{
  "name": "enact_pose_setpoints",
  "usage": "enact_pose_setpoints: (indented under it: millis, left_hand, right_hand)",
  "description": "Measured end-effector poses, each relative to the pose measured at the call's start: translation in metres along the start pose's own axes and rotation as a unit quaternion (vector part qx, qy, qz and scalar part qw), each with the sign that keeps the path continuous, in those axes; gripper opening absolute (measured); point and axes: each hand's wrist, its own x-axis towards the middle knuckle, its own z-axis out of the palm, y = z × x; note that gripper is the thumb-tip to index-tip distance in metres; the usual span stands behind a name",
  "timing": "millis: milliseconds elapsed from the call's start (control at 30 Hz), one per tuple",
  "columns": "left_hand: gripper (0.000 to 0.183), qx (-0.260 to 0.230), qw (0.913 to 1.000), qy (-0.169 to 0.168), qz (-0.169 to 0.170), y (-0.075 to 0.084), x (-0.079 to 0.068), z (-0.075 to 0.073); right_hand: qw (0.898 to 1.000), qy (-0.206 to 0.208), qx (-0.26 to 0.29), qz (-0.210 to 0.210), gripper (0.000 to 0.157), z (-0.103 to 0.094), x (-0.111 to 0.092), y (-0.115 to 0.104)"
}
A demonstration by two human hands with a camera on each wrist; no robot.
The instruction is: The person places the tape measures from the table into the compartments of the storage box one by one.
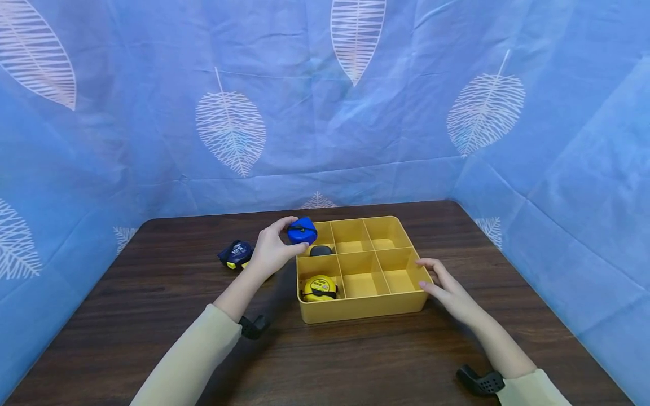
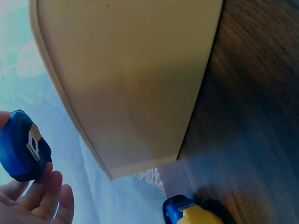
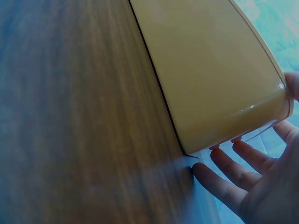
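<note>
My left hand [image 1: 271, 248] pinches a blue tape measure [image 1: 302, 231] between thumb and fingers, raised over the back left compartment of a yellow divided box [image 1: 363, 310]. The metal hook of that tape measure [image 2: 33, 142] shows in the left wrist view. A dark rounded object [image 1: 321, 250] sits in the same compartment, partly covered by the hand in the head view. In the front left compartment lies a yellow tape measure [image 1: 320, 288]. Fairly straight fingers of my right hand [image 1: 449, 290] touch the box's right side, with the thumb at its rim [image 3: 286, 88].
A dark blue tape measure with yellow parts [image 1: 237, 254] lies on the brown wooden table [image 1: 152, 304], left of the box and partly behind the left hand. Blue cloth with white leaf prints [image 1: 325, 129] hangs around the table's back and sides.
</note>
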Motion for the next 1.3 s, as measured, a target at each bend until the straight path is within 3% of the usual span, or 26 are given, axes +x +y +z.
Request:
enact_pose_setpoints:
  millis: [333, 1300]
  left_hand:
    - [0.064, -0.027, 0.9993, -0.026, -0.002, 0.002, 0.003, 0.002]
    - [0.067, -0.007, 0.9972, -0.062, 0.04, 0.028, 0.028, 0.01]
  right_hand:
    - [1.0, -0.001, 0.0, 0.006, 0.041, 0.001, 0.001, -0.002]
    - [1.0, 0.0, 0.004, -0.001, 0.04, 0.002, 0.0, 0.002]
